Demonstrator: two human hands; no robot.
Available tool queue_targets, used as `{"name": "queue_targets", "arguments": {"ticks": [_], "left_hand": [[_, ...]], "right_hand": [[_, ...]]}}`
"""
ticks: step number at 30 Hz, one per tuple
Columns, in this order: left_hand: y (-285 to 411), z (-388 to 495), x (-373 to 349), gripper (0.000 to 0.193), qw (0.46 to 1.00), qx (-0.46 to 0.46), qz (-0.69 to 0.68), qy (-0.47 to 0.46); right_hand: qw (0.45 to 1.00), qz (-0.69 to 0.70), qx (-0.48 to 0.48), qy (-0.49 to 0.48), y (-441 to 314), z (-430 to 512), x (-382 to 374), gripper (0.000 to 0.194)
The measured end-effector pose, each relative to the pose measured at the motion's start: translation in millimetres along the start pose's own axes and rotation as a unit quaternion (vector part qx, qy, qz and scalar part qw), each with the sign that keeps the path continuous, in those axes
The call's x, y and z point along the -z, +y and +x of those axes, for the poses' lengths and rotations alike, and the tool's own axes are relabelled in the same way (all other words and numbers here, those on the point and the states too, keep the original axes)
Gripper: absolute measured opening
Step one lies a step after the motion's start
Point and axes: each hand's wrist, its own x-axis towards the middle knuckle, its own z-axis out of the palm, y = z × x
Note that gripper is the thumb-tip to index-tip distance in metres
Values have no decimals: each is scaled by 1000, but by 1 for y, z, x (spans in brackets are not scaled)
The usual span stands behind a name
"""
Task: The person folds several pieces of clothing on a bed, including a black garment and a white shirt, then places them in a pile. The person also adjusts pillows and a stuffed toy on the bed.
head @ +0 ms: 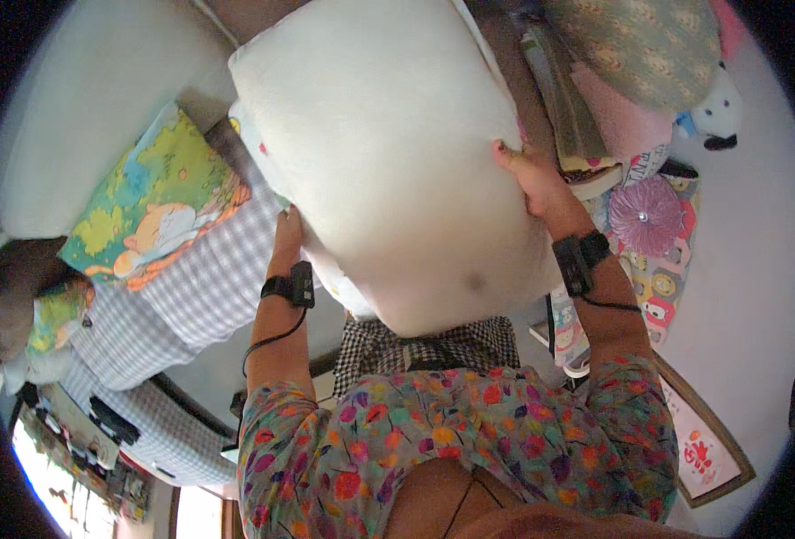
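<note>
A large white pillow (384, 148) fills the space before me, held up off the bed between both hands. At its left edge, my left hand (289, 229) grips it, the fingers mostly hidden behind. My right hand (530, 176) clasps the right edge with the thumb over the top face. Beneath the pillow, a second layer of white cloth with small coloured prints (333, 276) shows along the left side. A small dark spot marks the pillow's near end.
Left of me lies a bed with a checked sheet (188, 316) and a cat-print pillow (161, 209). To the right are a round pink cushion (646, 214), stacked folded fabrics (613, 101), a white plush toy (719, 108) and a framed picture (703, 438).
</note>
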Motion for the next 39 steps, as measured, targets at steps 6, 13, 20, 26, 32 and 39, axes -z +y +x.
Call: {"name": "queue_targets", "arguments": {"ticks": [6,13,20,26,32,39], "left_hand": [[-58,58,35,66,997,-2,59,58],[-134,93,33,57,993,91,-6,72],[-133,50,6,56,985,135,-52,90],[-100,9,-60,55,981,151,-112,49],[-23,-3,-151,54,958,165,-235,-24],[154,-33,-194,51,944,-49,-326,-6]], "right_hand": [[939,-316,135,1,-9,35,73,57],[661,-716,169,148,39,134,128,46],[875,-473,25,103,45,163,132,52],[835,-449,270,166,77,132,178,51],[784,-578,152,166,5,93,284,51],[858,-427,232,165,-108,26,306,58]]}}
